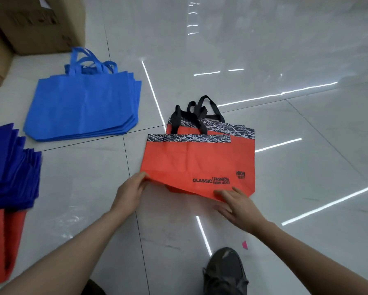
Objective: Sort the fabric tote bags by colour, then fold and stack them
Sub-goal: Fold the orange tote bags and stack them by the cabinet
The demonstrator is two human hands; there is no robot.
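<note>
Orange tote bags (189, 160) with black handles and a black-and-white patterned top band lie on the floor in front of me, one on top of another. My left hand (131, 191) pinches the top bag's near left corner. My right hand (235, 202) lies flat with straight fingers on its near right edge, which is lifted slightly off the bag below. A stack of light blue tote bags (83, 105) lies flat further left, handles pointing away.
A pile of dark blue bags (10, 167) lies over orange bags (0, 241) at the left edge. Cardboard boxes (34, 22) stand at the far left. My dark shoe (225, 271) is on the glossy white tile floor (285, 50) near a small pink scrap (244, 244).
</note>
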